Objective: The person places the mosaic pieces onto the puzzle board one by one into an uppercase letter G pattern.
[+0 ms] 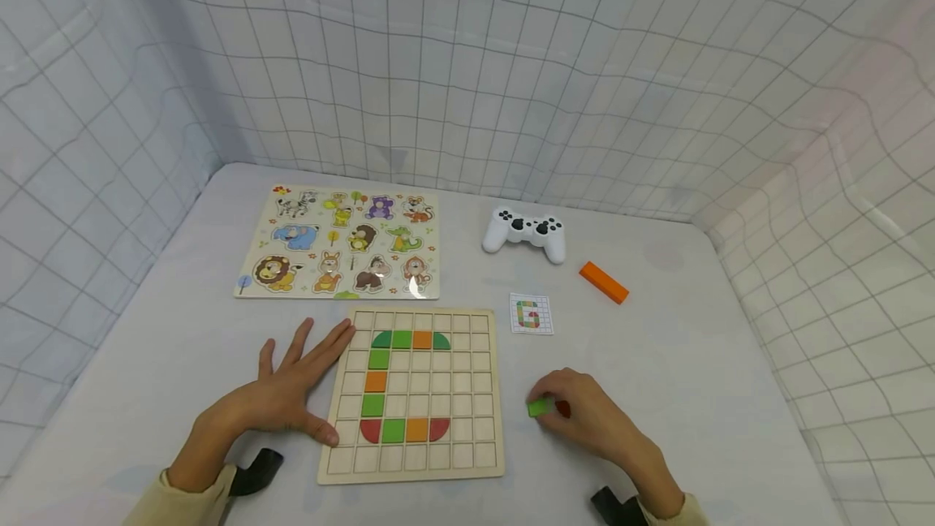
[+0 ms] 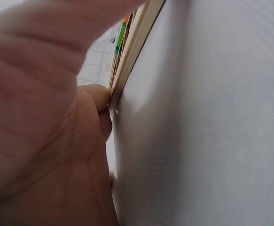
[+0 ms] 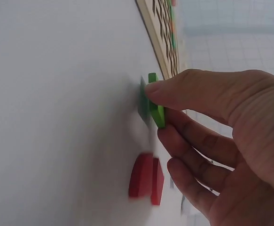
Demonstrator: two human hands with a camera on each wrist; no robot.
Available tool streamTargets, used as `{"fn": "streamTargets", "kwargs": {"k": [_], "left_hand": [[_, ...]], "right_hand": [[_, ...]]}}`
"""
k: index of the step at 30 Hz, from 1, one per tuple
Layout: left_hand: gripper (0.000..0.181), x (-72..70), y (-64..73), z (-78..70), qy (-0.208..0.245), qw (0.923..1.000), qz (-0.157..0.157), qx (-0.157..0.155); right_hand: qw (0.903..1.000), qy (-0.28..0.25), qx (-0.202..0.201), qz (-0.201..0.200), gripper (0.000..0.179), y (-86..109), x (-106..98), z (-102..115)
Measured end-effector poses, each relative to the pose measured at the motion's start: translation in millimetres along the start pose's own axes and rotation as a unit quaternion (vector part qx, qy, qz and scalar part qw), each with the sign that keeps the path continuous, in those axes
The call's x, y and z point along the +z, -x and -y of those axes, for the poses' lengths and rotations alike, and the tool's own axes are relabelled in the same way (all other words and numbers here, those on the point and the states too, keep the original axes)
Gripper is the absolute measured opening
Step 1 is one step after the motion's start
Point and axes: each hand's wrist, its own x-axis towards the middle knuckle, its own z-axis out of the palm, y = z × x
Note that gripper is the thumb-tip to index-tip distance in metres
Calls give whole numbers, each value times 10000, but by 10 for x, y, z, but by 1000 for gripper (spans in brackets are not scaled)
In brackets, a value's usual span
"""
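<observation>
My right hand (image 1: 588, 419) is to the right of the wooden grid board (image 1: 475, 461). Between thumb and fingers it pinches a green square tile (image 3: 156, 106), held close over the white table. A red tile (image 3: 144, 178) lies on the table just below these fingers, mostly covered by the hand in the head view. My left hand (image 1: 281, 396) is spread at the board's left side, its thumb and fingertips at the edge. Green, orange and red tiles sit in the grid in a C shape, with rounded pieces at its corners and ends.
Beyond the board's right corner lies a small card (image 1: 532, 314) printed with a coloured G pattern. An animal puzzle board (image 1: 332, 258) is at the back left. A white game controller (image 1: 524, 234) and an orange block (image 1: 604, 282) lie at the back right.
</observation>
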Motion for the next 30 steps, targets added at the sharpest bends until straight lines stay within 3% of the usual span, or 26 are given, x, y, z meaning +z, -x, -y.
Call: {"fn": "streamTargets", "kwargs": {"k": [6, 18, 23, 30], "left_hand": [[139, -10, 4, 5, -73, 10000, -1, -18], [139, -1, 18, 36, -99, 9999, 18, -43], [140, 10, 3, 22, -101, 9999, -4, -48], [140, 25, -21, 18, -119, 9999, -9, -52]], "right_hand": [[9989, 35, -453, -67, 16, -241, 101, 204], [9918, -32, -1203, 437, 11, -656, 403, 613], [9881, 341, -1404, 537, 10, -729, 461, 693], [9858, 428, -1500, 625, 9, -736, 460, 730]]}}
